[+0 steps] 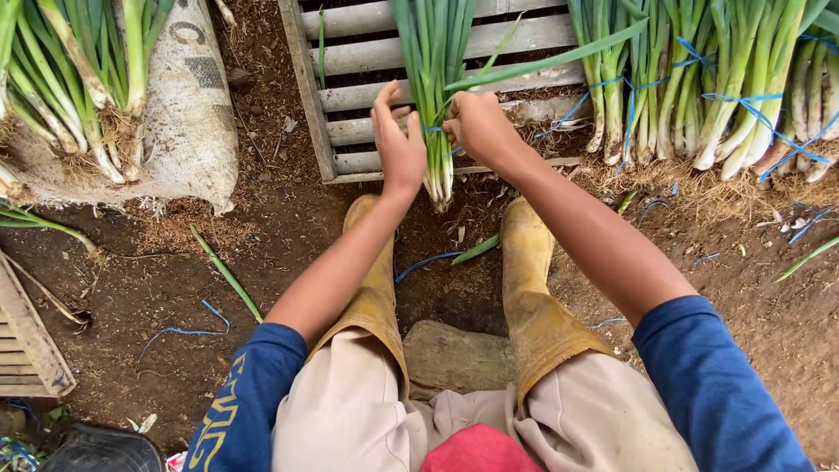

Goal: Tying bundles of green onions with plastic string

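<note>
Two hands at one bunch of green onions [434,105], held upright over wooden slat pallet [367,87], white root ends down near pallet's front edge. Left hand [398,144] pressed against left side of bunch, fingers curled around stalks, thumb raised; partly closed, in contact with bunch. Right hand [476,127] closed in a fist against right side of bunch, gripping blue tie string [433,129] that wraps the stalks at mid-height; how tightly the string is pinched: cannot tell. One long loose leaf [551,59] bent off from bunch, slanting up and right across pallet.

Right of pallet: row of tied bunches [717,87], roots down on bare soil, bound with blue string, several strands trailing. Left of pallet: woven sack [188,114] on the ground, untied onions [79,79] lying on it, roots toward camera. Just below pallet's front edge: two yellow rubber boots [529,262], one either side of bunch's root end, muddy. Between boots and nearer camera: flat stone [459,357]. Loose blue string scraps [188,330] and stray green leaf [227,273] on soil, well left of pallet's front corner. Second slatted crate [26,345] at far left edge, partly out of frame.
</note>
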